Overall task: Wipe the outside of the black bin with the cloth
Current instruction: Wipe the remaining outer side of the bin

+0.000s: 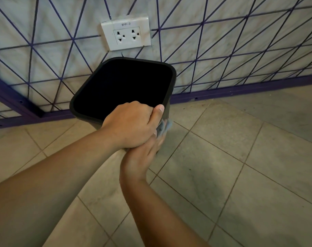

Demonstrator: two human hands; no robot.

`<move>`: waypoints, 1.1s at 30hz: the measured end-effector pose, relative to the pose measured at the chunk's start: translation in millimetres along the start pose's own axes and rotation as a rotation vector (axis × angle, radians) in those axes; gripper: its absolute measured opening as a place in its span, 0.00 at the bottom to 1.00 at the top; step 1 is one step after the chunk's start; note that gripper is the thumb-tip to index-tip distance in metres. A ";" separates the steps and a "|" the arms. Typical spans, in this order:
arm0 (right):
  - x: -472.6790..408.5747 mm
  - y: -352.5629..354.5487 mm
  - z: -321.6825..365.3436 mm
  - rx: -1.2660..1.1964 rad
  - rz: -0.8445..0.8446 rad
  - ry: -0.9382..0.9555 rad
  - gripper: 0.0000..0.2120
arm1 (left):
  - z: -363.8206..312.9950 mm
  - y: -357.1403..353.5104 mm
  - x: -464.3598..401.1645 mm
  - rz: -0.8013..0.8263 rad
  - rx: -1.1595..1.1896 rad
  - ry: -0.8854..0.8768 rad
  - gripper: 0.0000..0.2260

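The black bin [171, 77] stands on the tiled floor close to the wall, its square mouth facing me. My left hand [132, 122] grips the near rim, fingers over the edge and thumb pointing up at the right corner. Beneath it, my right hand [142, 155] presses a blurred grey-blue cloth [165, 126] against the bin's near right outer side. Most of the cloth and of that side is hidden by my hands.
Behind the bin rises a white wall with purple crossing lines, a purple skirting [240, 90] and a double power socket [126, 33] just above the bin. Beige floor tiles [231, 166] spread to the right and front.
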State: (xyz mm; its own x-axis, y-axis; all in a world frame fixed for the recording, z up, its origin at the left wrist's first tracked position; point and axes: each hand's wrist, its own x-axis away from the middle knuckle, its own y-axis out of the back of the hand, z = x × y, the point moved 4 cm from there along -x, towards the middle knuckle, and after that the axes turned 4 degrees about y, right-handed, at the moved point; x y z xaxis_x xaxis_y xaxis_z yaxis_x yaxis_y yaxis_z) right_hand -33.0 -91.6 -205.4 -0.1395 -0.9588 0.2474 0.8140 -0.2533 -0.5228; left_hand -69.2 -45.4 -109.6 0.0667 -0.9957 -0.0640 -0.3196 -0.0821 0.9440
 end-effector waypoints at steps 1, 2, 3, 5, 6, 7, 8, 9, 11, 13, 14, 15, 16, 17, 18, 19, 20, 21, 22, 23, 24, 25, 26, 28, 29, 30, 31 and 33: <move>0.8 1.4 4.0 0.075 0.014 0.104 0.29 | 0.4 -0.1 -0.1 0.006 0.016 0.006 0.24; -0.5 3.9 6.2 0.152 0.049 0.206 0.25 | 0.5 -0.2 0.1 0.003 0.018 0.012 0.24; -3.8 7.6 3.6 0.215 0.089 0.270 0.23 | 0.4 0.2 0.3 -0.005 0.009 0.016 0.25; -14.4 24.2 -14.5 0.323 0.116 0.266 0.22 | 0.3 0.7 0.6 -0.029 -0.029 0.012 0.25; -20.1 35.1 -28.6 0.355 0.125 0.208 0.22 | -0.2 1.0 1.1 -0.033 -0.046 0.011 0.25; -24.9 47.0 -42.4 0.388 0.129 0.126 0.23 | -1.2 1.5 1.4 -0.028 -0.057 0.016 0.26; -27.9 56.9 -52.6 0.419 0.154 0.052 0.23 | -2.0 1.6 1.4 -0.021 -0.065 0.021 0.26; -29.6 65.0 -59.5 0.465 0.183 -0.023 0.23 | -3.1 2.2 1.7 -0.012 -0.067 0.029 0.27; -34.5 76.0 -66.4 0.552 0.233 -0.148 0.23 | -3.7 2.6 1.8 0.010 -0.056 0.044 0.28; -39.4 81.2 -57.1 0.612 0.237 -0.274 0.23 | -3.2 3.5 3.9 0.034 -0.051 0.055 0.30; -42.1 84.4 -50.5 0.642 0.237 -0.340 0.22 | -3.1 4.1 4.9 0.052 -0.053 0.056 0.30; -44.5 87.7 -42.7 0.667 0.239 -0.410 0.20 | -2.1 4.9 5.6 0.072 -0.057 0.057 0.29; -45.4 92.2 -33.2 0.692 0.246 -0.463 0.17 | -1.7 6.4 7.0 0.091 -0.058 0.058 0.27; -44.5 97.3 -23.5 0.712 0.247 -0.496 0.12 | -0.6 7.3 8.9 0.110 -0.058 0.056 0.25; -43.3 102.5 -12.6 0.738 0.237 -0.492 0.10 | 0.8 8.1 10.9 0.118 -0.063 0.045 0.23; -43.8 108.9 -5.8 0.738 0.197 -0.481 0.09 | 2.4 9.3 13.1 0.119 -0.074 0.024 0.22; -43.6 114.2 0.9 0.724 0.147 -0.472 0.09 | 4.8 10.7 16.0 0.125 -0.091 0.006 0.21; -43.4 119.0 6.0 0.686 0.090 -0.477 0.09 | 7.6 12.9 19.4 0.139 -0.106 -0.006 0.21; -41.9 121.5 11.8 0.647 0.043 -0.484 0.11 | 11.6 15.0 23.3 0.163 -0.118 -0.008 0.20; -41.8 124.0 15.7 0.621 0.009 -0.485 0.15 | 16.6 17.6 27.7 0.196 -0.129 0.000 0.19; -40.0 125.0 20.0 0.602 -0.009 -0.479 0.18 | 21.6 20.7 32.5 0.236 -0.143 0.020 0.18; -38.8 126.4 22.6 0.582 -0.019 -0.473 0.20 | 26.0 23.4 37.6 0.269 -0.150 0.043 0.17; -36.0 125.5 26.7 0.566 -0.021 -0.466 0.22 | 28.7 25.4 42.0 0.293 -0.139 0.071 0.17; -33.3 124.4 28.3 0.515 -0.021 -0.460 0.23 | 26.1 25.0 48.0 0.318 -0.029 0.145 0.19; -33.1 122.6 28.2 0.479 -0.019 -0.454 0.23 | 21.1 21.7 48.4 0.323 0.058 0.191 0.20; -31.0 117.9 30.0 0.444 -0.005 -0.442 0.22 | 15.4 16.4 47.0 0.321 0.128 0.231 0.21; -29.1 112.7 31.1 0.396 0.009 -0.432 0.22 | 10.5 10.0 43.6 0.311 0.154 0.252 0.23; -26.7 97.0 31.5 0.308 0.069 -0.390 0.24 | 3.9 0.3 34.7 0.282 0.136 0.239 0.26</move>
State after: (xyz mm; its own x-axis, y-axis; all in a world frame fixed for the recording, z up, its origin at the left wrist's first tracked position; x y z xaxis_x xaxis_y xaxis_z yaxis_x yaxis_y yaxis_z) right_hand 67.5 -86.5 -237.0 0.0938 -0.8375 0.5384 0.9509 -0.0849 -0.2977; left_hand -70.6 -80.2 -112.8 0.1713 -0.9434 0.2842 -0.4782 0.1726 0.8611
